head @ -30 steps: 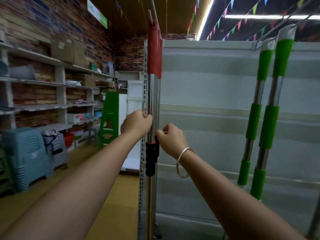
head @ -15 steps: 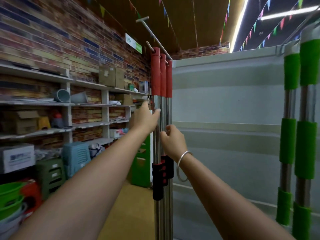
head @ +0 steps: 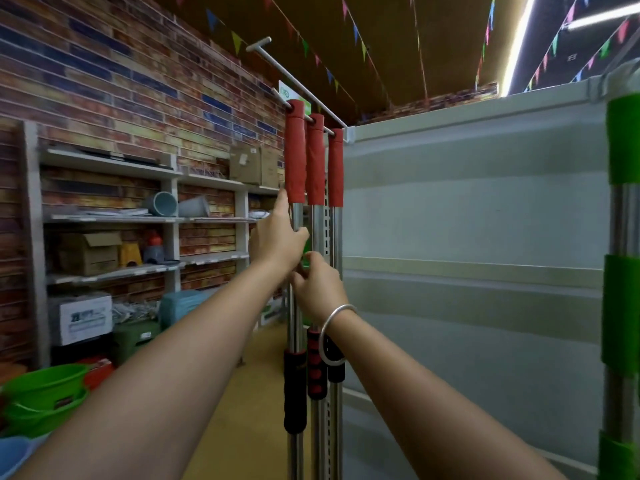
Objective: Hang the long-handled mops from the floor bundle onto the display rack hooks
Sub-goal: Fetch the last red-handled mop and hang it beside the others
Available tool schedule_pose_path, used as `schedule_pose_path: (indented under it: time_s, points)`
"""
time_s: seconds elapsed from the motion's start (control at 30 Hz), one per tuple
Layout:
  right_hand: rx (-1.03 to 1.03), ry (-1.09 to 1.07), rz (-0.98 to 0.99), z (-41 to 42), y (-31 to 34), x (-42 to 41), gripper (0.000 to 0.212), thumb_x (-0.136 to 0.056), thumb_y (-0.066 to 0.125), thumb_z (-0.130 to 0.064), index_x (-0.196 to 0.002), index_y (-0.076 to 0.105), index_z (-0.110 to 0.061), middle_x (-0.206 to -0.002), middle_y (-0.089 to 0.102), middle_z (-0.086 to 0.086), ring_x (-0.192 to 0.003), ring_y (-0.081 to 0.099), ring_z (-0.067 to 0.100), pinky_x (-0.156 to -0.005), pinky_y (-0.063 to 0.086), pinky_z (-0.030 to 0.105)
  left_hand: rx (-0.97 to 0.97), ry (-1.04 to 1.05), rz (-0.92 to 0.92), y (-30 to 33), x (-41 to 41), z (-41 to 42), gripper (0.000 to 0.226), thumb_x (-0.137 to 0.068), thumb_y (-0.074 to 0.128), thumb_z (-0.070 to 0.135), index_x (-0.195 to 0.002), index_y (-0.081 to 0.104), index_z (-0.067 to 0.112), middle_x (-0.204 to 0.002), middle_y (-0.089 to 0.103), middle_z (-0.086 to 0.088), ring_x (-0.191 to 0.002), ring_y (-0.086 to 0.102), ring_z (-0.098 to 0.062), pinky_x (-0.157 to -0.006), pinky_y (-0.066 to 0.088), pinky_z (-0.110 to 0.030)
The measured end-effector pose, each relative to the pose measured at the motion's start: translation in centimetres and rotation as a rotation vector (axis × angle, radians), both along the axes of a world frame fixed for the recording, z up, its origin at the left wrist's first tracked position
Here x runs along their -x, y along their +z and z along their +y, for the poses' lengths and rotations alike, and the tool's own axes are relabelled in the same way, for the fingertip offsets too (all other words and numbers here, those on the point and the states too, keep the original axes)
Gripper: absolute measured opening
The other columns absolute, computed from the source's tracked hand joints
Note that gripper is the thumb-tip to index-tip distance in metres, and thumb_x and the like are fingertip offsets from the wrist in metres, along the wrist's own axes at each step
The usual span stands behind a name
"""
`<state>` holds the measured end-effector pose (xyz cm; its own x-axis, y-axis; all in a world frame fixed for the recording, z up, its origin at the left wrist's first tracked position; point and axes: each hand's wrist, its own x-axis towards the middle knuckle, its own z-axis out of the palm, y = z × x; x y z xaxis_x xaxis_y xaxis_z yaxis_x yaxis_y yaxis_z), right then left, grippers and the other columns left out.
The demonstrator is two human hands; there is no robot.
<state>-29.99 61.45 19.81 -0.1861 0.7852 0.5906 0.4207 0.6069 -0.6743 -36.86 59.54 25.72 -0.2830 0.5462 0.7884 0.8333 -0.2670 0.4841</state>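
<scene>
Three steel mop handles with red top sleeves [head: 295, 150] and black-and-red grips hang side by side from a long metal hook [head: 304, 90] at the left end of the white display rack [head: 467, 220]. My left hand [head: 277, 242] is on the nearest handle just below its red sleeve, index finger stretched up along it. My right hand [head: 317, 287], with a silver bangle on the wrist, pinches the middle handle's steel shaft a little lower. The mop heads and the floor bundle are out of view.
Green-gripped mop handles [head: 621, 237] hang at the far right. Wall shelves [head: 114, 220] on the left hold boxes and buckets, with green basins [head: 45, 386] and stools below. A yellowish floor aisle [head: 249, 393] runs between the shelves and the rack.
The view has tilted up and left, bringing the hook and all three red-topped handles into sight. My left hand's index finger has stretched up toward the red sleeve; my right hand stays on the shaft.
</scene>
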Motion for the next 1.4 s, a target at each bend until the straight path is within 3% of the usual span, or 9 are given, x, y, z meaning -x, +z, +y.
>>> schedule_pose_path:
  time_s: [0.1,0.23,0.4,0.63,0.83,0.97,1.13,1.27,1.4]
  points:
    - [-0.021,0.053,0.000,0.2,0.2,0.0,0.020,-0.087,0.052,-0.025,-0.104,0.051,-0.015,-0.101,0.064,0.007,-0.091,0.062,0.023,-0.078,0.051,0.037,-0.028,0.033,0.012,0.0,0.4,0.0,0.073,-0.086,0.059,0.019,-0.147,0.019,0.025,-0.069,0.057,-0.002,-0.057,0.054,-0.015,-0.049,0.041,-0.028]
    - [-0.015,0.105,0.204,1.1,-0.7,-0.8,0.011,-0.084,0.050,-0.033,-0.088,0.053,-0.024,-0.086,0.062,-0.002,-0.078,0.059,0.017,-0.069,0.050,0.033,0.002,0.033,0.028,0.1,0.7,-0.2,0.075,-0.084,0.061,0.020,-0.146,0.020,0.024,-0.081,0.063,-0.007,-0.066,0.060,-0.023,-0.061,0.053,-0.037]
    - [0.186,-0.087,0.158,3.7,-1.9,-0.4,0.055,-0.088,0.052,-0.026,-0.137,0.030,-0.013,-0.137,0.043,0.012,-0.124,0.044,0.028,-0.103,0.041,0.042,-0.005,0.101,0.029,-0.1,1.2,-0.2,0.075,-0.082,0.063,0.028,-0.145,0.022,0.027,-0.074,0.060,0.003,-0.054,0.052,-0.014,-0.047,0.040,-0.027]
    - [0.197,-0.144,0.053,5.6,-1.8,0.9,0.020,-0.092,0.048,-0.026,-0.107,0.044,-0.013,-0.107,0.063,0.011,-0.093,0.059,0.027,-0.072,0.043,0.037,-0.024,0.148,0.061,-0.2,1.6,0.0,0.074,-0.081,0.061,0.029,-0.144,0.023,0.026,-0.061,0.057,-0.003,-0.046,0.049,-0.017,-0.042,0.035,-0.025]
    - [0.219,-0.144,0.020,6.0,-1.3,0.6,0.027,-0.092,0.047,-0.026,-0.115,0.044,-0.013,-0.109,0.062,0.011,-0.096,0.059,0.027,-0.074,0.047,0.038,-0.024,0.159,0.072,-0.3,1.5,0.1,0.073,-0.082,0.060,0.030,-0.144,0.023,0.025,-0.051,0.044,0.003,-0.043,0.044,-0.014,-0.042,0.027,-0.022]
    - [0.220,-0.127,-0.018,6.3,-1.1,0.5,0.028,-0.092,0.047,-0.028,-0.115,0.044,-0.012,-0.111,0.062,0.013,-0.100,0.060,0.029,-0.083,0.051,0.042,-0.035,0.153,0.073,-0.3,1.5,0.4,0.072,-0.082,0.059,0.030,-0.144,0.024,0.025,-0.069,0.062,-0.009,-0.041,0.041,-0.010,-0.040,0.025,-0.020]
    - [0.230,-0.079,-0.041,6.1,-0.8,0.0,0.035,-0.090,0.051,-0.031,-0.119,0.046,-0.012,-0.113,0.061,0.011,-0.102,0.059,0.027,-0.089,0.050,0.043,-0.058,0.177,0.091,-0.7,1.3,0.4,0.070,-0.082,0.059,0.032,-0.143,0.025,0.025,-0.055,0.046,0.007,-0.043,0.044,-0.010,-0.041,0.026,-0.020]
    - [0.196,-0.064,-0.035,4.9,-0.6,-0.3,0.042,-0.087,0.053,-0.034,-0.121,0.044,-0.011,-0.116,0.061,0.011,-0.104,0.060,0.027,-0.090,0.051,0.042,-0.173,0.256,0.080,-1.2,1.0,0.2,0.072,-0.080,0.064,0.036,-0.139,0.026,0.020,-0.112,0.058,-0.005,-0.079,0.057,-0.017,-0.053,0.035,-0.022]
    - [0.157,-0.082,-0.006,3.4,-1.0,-2.5,0.032,-0.088,0.050,-0.025,-0.116,0.045,-0.010,-0.119,0.058,0.013,-0.106,0.057,0.028,-0.084,0.046,0.035,-0.291,0.198,0.117,-2.0,-0.9,-0.5,0.056,-0.078,0.063,0.032,-0.126,0.039,0.016,-0.101,0.046,-0.001,-0.076,0.045,-0.013,-0.050,0.026,-0.016]
